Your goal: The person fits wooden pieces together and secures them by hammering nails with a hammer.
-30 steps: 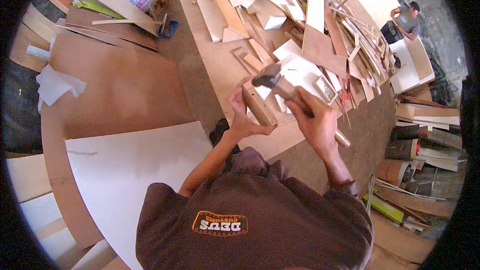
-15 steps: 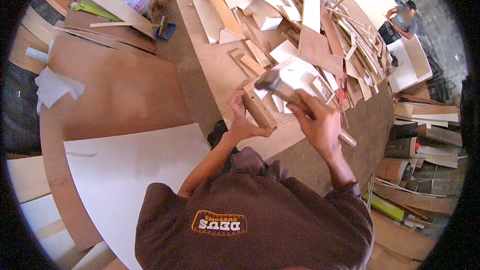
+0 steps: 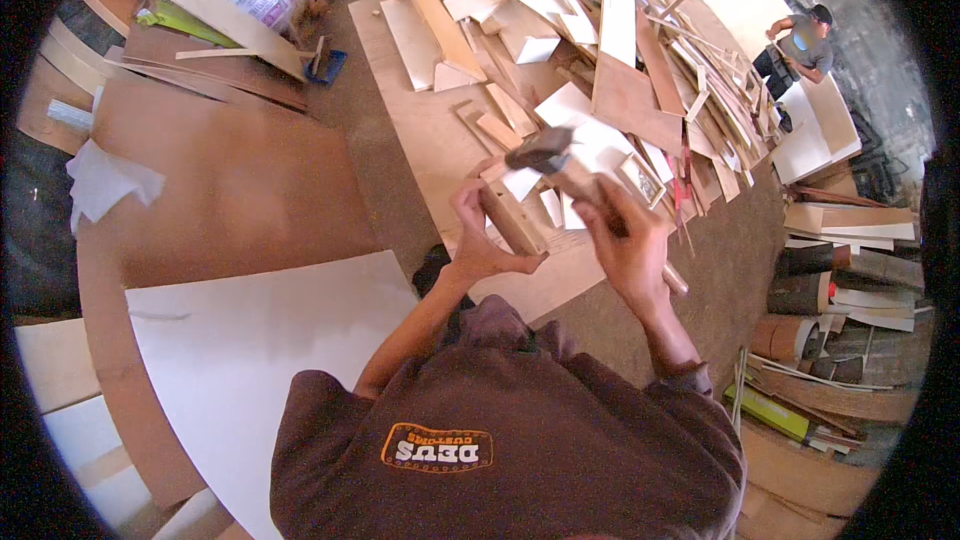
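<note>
My left hand [image 3: 478,245] grips a small wooden block [image 3: 515,222], with the thumb along its near end and the fingers at its far end. In my right hand [image 3: 630,243] is a hammer [image 3: 575,177], its wooden handle wrapped by my fingers. The dark hammer head [image 3: 541,149] is blurred and hangs over the far end of the block; whether it touches the wood I cannot tell. Past my hands lies a sheet of plywood [image 3: 415,130] strewn with wood offcuts.
A large heap of boards and strips [image 3: 640,80] covers the far side. White sheet [image 3: 260,340] and brown panels [image 3: 230,180] lie at left. Stacked offcuts [image 3: 850,290] line the right. Another person [image 3: 800,52] is at the far right. A blue dustpan-like object [image 3: 325,68] lies far left.
The hammer has shifted slightly upward, and my right hand with it. My left hand still holds the block in nearly the same place. The whole view has moved a little.
</note>
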`<state>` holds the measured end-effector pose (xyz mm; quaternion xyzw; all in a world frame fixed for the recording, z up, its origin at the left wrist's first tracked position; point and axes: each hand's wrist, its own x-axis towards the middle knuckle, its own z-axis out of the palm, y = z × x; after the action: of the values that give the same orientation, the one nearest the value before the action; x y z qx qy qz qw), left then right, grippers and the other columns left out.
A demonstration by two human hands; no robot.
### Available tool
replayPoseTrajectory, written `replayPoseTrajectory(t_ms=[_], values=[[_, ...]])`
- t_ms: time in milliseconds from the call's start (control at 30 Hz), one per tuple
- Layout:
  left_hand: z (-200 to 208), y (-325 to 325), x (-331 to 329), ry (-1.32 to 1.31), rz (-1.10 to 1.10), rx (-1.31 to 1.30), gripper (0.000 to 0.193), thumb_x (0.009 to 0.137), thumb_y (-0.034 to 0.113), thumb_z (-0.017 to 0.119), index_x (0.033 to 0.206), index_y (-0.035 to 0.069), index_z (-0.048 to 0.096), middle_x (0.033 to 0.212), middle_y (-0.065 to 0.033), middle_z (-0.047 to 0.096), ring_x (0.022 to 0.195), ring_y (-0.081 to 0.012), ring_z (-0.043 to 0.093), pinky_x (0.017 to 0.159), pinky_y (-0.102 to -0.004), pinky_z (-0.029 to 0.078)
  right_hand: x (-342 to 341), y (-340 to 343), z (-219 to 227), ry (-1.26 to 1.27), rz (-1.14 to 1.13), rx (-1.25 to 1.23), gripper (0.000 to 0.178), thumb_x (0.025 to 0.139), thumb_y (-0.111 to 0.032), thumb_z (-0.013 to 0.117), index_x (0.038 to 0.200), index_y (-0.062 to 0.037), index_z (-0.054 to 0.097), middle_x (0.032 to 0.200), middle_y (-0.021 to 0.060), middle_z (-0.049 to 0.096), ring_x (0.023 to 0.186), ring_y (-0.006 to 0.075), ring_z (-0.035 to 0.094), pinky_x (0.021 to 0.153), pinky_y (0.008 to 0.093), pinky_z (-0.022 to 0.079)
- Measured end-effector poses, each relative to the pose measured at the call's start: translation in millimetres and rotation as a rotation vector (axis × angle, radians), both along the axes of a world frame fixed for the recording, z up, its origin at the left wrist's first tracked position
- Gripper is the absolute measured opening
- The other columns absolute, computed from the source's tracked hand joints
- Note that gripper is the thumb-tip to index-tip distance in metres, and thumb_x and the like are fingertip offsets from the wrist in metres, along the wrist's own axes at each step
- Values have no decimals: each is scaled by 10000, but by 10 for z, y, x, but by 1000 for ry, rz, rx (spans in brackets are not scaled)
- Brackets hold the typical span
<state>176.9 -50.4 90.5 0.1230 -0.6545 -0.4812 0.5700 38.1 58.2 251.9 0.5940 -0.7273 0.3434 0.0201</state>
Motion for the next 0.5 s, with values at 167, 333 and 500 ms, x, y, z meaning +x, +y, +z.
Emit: replayPoseTrajectory(t_ms=[167,333,500], values=[[49,-96,31,17,14,4,1141,484,347,954,1347,128,241,1434,-231,304,1333,-360,339,1106,-473,284,-123,-17,-130,-165,-127,-7,414,891,-258,730,1200,2,638,848,167,694,711,158,643,658,314,516],[85,-256,106,-138,94,-112,1061,508,344,934,1342,97,325,1420,-221,325,1336,-351,345,1102,-467,306,-290,-24,-939,-438,-287,-13,421,932,-301,678,1211,11,631,822,128,686,689,145,607,633,306,498],[151,-350,134,-148,103,-9,1064,503,326,911,1360,89,328,1406,-207,340,1333,-340,353,1105,-461,306,-155,-70,-1679,-649,-385,22,451,989,-210,595,1322,84,519,953,91,651,780,100,554,649,265,453]])
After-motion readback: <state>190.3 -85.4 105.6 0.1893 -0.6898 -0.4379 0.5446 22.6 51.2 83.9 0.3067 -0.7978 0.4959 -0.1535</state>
